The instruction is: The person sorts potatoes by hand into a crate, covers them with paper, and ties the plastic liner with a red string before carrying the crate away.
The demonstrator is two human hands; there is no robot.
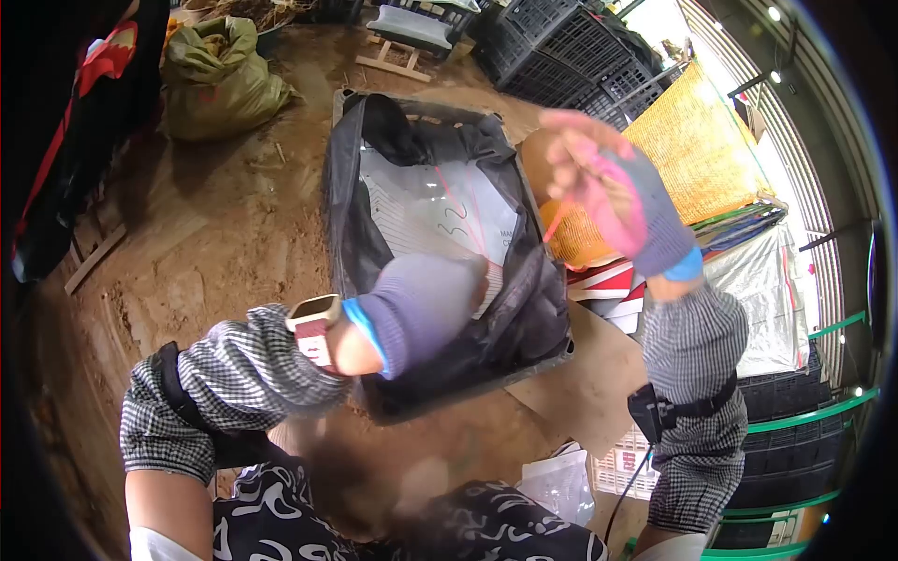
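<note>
A black-lined crate (335, 271) holds a clear plastic package (402, 192) marked "32", with pink string (474, 224) running over it. My left hand (421, 304), in a grey-purple glove, is low over the package; its fingers are mostly hidden and blurred. Beyond the crate's right side, my right hand (608, 192) is raised in a glove with a pink palm. Its fingers are bent and smeared by motion, and a length of pink string hangs from it.
A green-yellow sack (224, 84) stands on the dirt floor at upper left. Stacked black crates (561, 51) are at the back. Orange mesh (692, 140) and a silvery sheet (758, 299) lie to the right. A white basket (627, 467) sits near my legs.
</note>
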